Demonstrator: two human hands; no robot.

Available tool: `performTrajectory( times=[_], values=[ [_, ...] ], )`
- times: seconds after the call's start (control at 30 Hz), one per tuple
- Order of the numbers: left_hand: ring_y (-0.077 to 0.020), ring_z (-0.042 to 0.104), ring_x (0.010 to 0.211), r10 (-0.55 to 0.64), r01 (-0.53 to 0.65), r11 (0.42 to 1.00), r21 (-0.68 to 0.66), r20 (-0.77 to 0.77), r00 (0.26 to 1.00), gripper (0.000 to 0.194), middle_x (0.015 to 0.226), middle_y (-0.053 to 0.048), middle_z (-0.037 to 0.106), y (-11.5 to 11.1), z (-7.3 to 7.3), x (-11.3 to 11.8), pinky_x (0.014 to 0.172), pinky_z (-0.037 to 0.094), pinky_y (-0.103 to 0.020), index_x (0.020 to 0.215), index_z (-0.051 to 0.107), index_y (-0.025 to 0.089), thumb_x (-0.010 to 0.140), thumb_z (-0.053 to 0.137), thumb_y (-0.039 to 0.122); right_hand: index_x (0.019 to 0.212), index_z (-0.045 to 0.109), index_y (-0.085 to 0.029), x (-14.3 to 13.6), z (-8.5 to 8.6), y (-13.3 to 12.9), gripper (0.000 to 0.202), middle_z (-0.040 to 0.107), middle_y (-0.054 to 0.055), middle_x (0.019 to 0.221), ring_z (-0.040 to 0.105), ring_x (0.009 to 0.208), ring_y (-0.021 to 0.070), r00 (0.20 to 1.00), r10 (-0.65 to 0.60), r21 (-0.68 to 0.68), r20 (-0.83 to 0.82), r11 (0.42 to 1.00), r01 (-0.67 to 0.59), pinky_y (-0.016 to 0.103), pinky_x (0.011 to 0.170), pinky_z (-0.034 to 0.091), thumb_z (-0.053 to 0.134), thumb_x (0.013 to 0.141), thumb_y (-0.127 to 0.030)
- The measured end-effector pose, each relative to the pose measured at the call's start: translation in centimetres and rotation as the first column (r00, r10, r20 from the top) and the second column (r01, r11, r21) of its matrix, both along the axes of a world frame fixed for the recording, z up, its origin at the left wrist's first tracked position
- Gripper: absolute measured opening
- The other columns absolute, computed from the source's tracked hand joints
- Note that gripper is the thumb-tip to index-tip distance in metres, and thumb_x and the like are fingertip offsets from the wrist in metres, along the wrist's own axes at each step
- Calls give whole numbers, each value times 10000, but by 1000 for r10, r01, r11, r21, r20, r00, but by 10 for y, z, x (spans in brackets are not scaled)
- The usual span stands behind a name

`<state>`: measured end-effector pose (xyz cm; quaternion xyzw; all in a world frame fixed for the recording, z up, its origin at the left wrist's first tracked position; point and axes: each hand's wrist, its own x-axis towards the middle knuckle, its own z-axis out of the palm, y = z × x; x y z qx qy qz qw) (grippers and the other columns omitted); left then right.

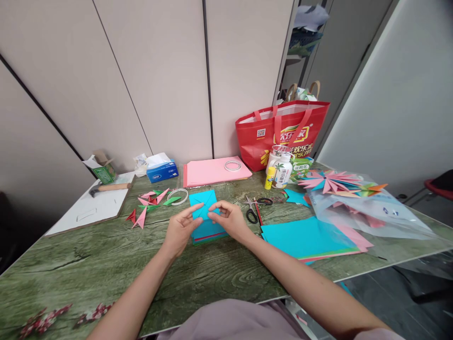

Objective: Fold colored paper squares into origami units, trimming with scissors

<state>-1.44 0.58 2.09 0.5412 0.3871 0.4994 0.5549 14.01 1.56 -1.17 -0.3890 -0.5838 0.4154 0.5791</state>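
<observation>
A blue square of paper (pixel 205 198) with crease lines is held up between both hands, in front of my body. My left hand (pixel 182 226) grips its left edge, thumb on the near face. On the right edge, the fingers and thumb of my right hand (pixel 231 219) pinch the sheet. Below it lies a stack of cut coloured paper (pixel 208 232), blue on top with red and green edges showing. Folded pink, red and green paper pieces (pixel 148 203) lie to the left, beside a roll of tape (pixel 177 196).
Scissors (pixel 252 210) and a red pencil (pixel 258 212) lie right of my hands. Large blue sheets (pixel 307 236), a plastic bag (pixel 375 212) and a paper star (pixel 329 181) are further right. Behind stand a glue stick (pixel 269 178), red bag (pixel 255 141), tissue box (pixel 163 173) and hammer (pixel 109 187).
</observation>
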Motion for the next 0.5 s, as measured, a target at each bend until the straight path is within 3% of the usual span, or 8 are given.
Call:
performTrajectory(
  times=[0.13, 0.3, 0.5],
  values=[
    [-62, 441, 497, 6, -6, 1000, 3, -28, 1000, 406, 542, 39, 547, 1, -5, -1, 523, 399, -189, 1002, 640, 159, 607, 696, 236, 758, 595, -166, 0, 0, 0, 198, 502, -22, 587, 514, 469, 99, 999, 23, -14, -26, 1000, -23, 214, 447, 407, 640, 642, -319],
    [-101, 529, 630, 4, -4, 1000, 5, -10, 1000, 386, 733, -12, 640, 4, -11, -3, 654, 448, -239, 975, 653, 167, 601, 694, 253, 763, 595, -160, 0, 1, 0, 193, 518, -19, 601, 506, 469, 89, 999, 25, -3, -21, 1000, -25, 204, 442, 406, 625, 661, -322],
    [-77, 452, 491, 62, -57, 996, 64, -94, 994, 401, 547, 19, 568, 3, -12, -1, 497, 388, -197, 989, 648, 135, 608, 683, 257, 742, 577, -167, -2, 2, -4, 213, 533, 23, 759, 494, 666, 120, 994, -69, 87, 90, 994, 61, 196, 505, 447, 667, 602, -301]
  ],
)
